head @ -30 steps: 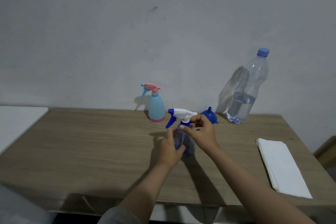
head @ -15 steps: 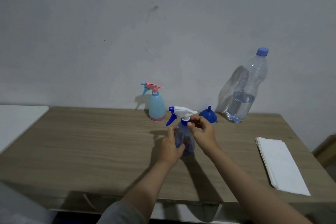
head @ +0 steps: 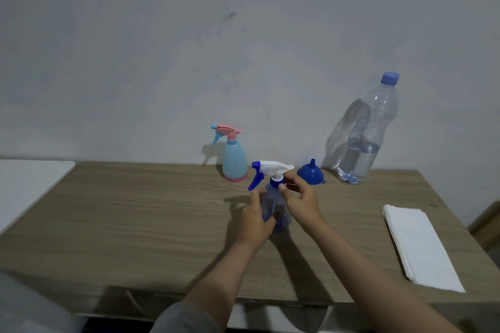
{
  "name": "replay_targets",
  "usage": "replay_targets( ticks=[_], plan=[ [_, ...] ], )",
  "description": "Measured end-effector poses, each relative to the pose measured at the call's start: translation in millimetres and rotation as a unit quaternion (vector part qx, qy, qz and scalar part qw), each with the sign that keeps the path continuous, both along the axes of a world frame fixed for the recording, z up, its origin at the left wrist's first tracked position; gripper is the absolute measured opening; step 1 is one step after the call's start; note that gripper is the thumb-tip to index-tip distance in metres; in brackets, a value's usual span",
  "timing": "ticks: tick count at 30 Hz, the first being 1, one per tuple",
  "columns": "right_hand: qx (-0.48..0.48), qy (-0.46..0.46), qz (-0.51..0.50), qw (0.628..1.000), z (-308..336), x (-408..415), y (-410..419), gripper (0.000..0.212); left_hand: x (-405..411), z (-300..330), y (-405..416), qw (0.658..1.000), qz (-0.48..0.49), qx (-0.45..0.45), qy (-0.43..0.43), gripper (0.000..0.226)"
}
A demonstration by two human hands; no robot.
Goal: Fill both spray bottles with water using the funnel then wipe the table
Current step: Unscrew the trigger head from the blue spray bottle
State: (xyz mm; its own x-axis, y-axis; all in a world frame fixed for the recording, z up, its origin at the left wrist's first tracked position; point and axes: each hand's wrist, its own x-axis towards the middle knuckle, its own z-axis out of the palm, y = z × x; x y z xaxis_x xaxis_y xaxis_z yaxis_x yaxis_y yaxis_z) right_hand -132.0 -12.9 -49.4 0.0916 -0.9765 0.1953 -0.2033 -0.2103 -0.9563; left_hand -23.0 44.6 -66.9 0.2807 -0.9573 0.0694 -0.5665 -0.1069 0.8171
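A clear blue spray bottle (head: 273, 199) with a white and blue trigger head stands upright at the middle of the wooden table (head: 135, 211). My left hand (head: 257, 220) wraps its body. My right hand (head: 299, 199) pinches the blue collar under the trigger head. Behind it a blue funnel (head: 310, 173) lies mouth down. A light blue spray bottle (head: 234, 159) with a pink trigger stands near the wall. A large clear water bottle (head: 362, 138) with a blue cap, partly filled, stands at the back right.
A folded white cloth (head: 416, 246) lies at the table's right edge. A white surface (head: 24, 186) adjoins the table on the left. A grey wall runs right behind the table.
My right hand's fingers have shifted slightly on the collar of the blue spray bottle. The left hand keeps its hold on the body. Nothing else has moved.
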Motion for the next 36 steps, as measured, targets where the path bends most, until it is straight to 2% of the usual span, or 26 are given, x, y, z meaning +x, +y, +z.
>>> replay_targets(
  ticks=[3, 8, 14, 18, 22, 28, 32, 36],
  plan=[
    [0.007, -0.033, -0.011, 0.999, 3.8, 0.3, 1.6, 0.033, -0.6, -0.2, -0.3, 1.0, 0.001, -0.005, 0.014, 0.051],
    [-0.008, -0.005, 0.011, 1.0, 2.9, -1.3, -1.4, 0.023, 0.0, -2.3, -0.6, 1.0, 0.002, -0.004, 0.001, 0.051],
    [-0.008, -0.015, 0.005, 1.0, 6.4, 1.6, 0.6, 0.034, 1.1, -6.2, -2.0, 1.0, -0.004, -0.014, -0.004, 0.053],
    [-0.019, 0.011, 0.01, 1.0, 6.1, 2.4, 0.5, 0.025, 1.9, -5.6, -2.0, 1.0, -0.009, -0.017, 0.003, 0.05],
    [-0.014, 0.027, 0.025, 0.999, 6.6, 2.6, 0.7, 0.027, 1.9, -4.9, -2.0, 1.0, -0.013, -0.022, 0.011, 0.049],
    [0.0, -0.01, 0.01, 1.0, 17.4, 5.1, -1.0, 0.033, 2.1, -5.4, 0.0, 0.999, -0.009, -0.02, 0.024, 0.048],
    [-0.021, -0.021, 0.004, 1.0, 38.1, 1.1, -3.3, 0.029, 2.1, -1.5, 1.6, 1.0, -0.009, -0.016, 0.019, 0.045],
    [-0.09, -0.052, -0.004, 0.995, 75.8, -1.0, -7.7, 0.025, 1.3, -0.8, 2.7, 1.0, -0.005, -0.018, -0.001, 0.046]
  ],
)
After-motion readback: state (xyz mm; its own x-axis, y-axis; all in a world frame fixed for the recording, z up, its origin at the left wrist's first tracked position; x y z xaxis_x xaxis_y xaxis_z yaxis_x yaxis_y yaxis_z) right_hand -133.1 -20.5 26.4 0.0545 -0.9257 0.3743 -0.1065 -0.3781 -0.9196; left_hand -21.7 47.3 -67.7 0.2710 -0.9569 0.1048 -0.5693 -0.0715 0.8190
